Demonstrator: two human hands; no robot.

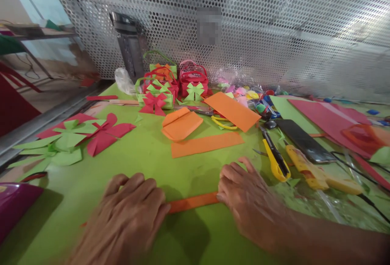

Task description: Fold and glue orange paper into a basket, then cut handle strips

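Note:
A narrow orange strip (194, 203) stretches between my two hands, low over the green tabletop. My left hand (129, 212) has its fingers curled on the strip's left part, and a small orange tip shows beyond that hand. At the other end my right hand (243, 194) pinches the strip between thumb and fingers. Beyond them lie a wider flat orange strip (207, 144) and an orange piece with a folded flap (182, 124). Just right of my right hand are a yellow utility knife (276, 157) and a yellow glue gun (307, 167).
Red and green cut-out petals (105, 133) lie at the left, above a purple object (18, 204). Small bow-trimmed baskets (194, 84) and a dark bottle (129, 46) stand before a perforated metal panel (274, 25). A phone (304, 140) and pink sheets (329, 123) lie right.

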